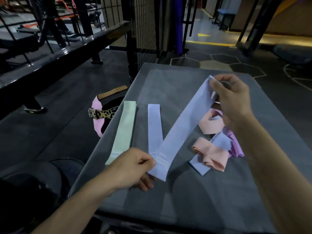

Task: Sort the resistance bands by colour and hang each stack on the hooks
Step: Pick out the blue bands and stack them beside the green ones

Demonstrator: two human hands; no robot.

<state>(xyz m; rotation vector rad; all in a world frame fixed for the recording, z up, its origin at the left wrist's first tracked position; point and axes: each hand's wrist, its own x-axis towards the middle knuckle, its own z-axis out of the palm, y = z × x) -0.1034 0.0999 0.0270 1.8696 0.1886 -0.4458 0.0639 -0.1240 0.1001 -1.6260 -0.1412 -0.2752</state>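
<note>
Currently a lavender band point(182, 125) is stretched slantwise above the grey worktop point(202, 191) between two hands. The left hand point(133, 168) pinches the band's near end, thumb on top and fingers curled beneath it, so this grip is closed on the fabric. The right hand point(231, 98) holds the far end raised above the worktop, its fingertips nipping the upper corner of the same band; that grip too is closed on it.

Taking the held lavender band as the landmark: just to its left, a second lavender band point(154, 125) lies flat and straight on the worktop, its near end touching or tucked under the held band beside the left hand. Farther left again, a pale green band point(123, 132) lies flat, close to the worktop's left edge, its near end partly hidden by the left hand. To the right of the held band sits a loose heap: a folded peach band point(209, 154) lying across another lavender strip point(217, 142), a second peach band point(211, 124) beneath the right hand, and a crumpled purple band point(236, 146) partly hidden by the right forearm.

Off the worktop, left of the green band, a leopard-print belt point(103, 114), a pink piece of fabric point(97, 125) and a tan perforated strap point(112, 92) lie on the dark floor point(67, 115).
</note>
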